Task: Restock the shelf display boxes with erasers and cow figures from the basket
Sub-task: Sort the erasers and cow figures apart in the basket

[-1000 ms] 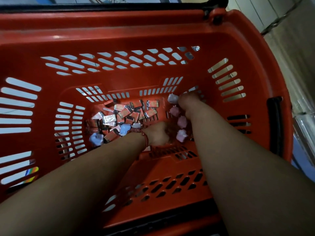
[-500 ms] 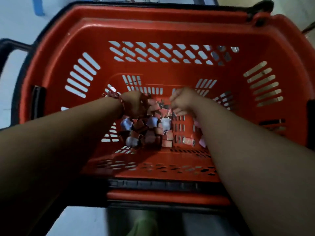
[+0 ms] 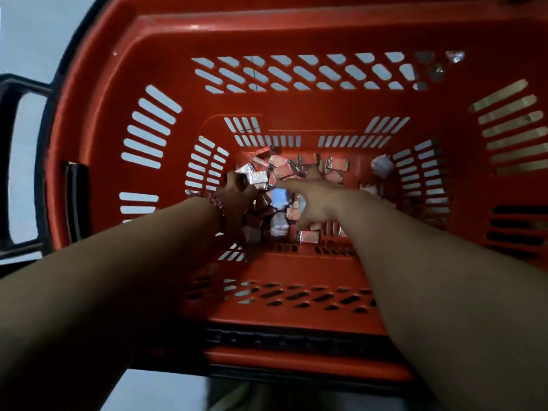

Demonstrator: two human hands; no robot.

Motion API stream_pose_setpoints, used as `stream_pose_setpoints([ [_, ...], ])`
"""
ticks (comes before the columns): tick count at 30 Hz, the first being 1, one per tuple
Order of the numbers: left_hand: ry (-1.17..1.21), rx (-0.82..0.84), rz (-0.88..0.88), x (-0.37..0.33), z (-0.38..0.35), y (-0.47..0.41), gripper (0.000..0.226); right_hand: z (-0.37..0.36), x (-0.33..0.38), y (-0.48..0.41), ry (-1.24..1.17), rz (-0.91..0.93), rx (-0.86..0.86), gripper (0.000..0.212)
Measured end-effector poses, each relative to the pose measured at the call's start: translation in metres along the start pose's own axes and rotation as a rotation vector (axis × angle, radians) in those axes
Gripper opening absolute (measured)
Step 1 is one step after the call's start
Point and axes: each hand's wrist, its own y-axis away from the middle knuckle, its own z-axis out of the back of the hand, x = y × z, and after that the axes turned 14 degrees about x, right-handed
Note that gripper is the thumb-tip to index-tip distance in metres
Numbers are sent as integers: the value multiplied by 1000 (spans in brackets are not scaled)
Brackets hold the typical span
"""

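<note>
Because the right hand (image 3: 318, 201) lies spread across the pile, forefinger stretched out and pinching nothing, a hasty grab from here would likely rake up a mixed handful. The left hand (image 3: 237, 195) is curled at the pile's left edge; whether it holds anything I cannot tell. Between the hands sits a blue cow figure (image 3: 280, 198), a white figure (image 3: 278, 226) just below it, both hemmed in by foil-wrapped erasers (image 3: 281, 169) on the floor of the red basket (image 3: 296, 31). The wrappers look slick, so pieces may slip back. A pale figure (image 3: 382, 167) near the right wall, well apart, is easy to overlook.
</note>
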Motion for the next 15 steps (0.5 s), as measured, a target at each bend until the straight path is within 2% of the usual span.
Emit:
stream_pose_setpoints([
  [3, -29, 12, -14, -8, 8, 5, 111, -2, 4, -4, 25, 3, 9, 106],
  [6, 71, 21, -19, -4, 6, 0, 101, 0, 8, -8, 45, 35, -3, 82],
  [8, 137, 26, 0, -2, 2, -3, 104, -1, 11, -9, 82, 61, 19, 71],
  [12, 119, 38, 40, -8, 1, -1, 106, -7, 18, -11, 148, 81, 118, 78],
  [15, 95, 8, 34, -12, 1, 1, 99, -8, 23, -11, 212, 68, 142, 67],
])
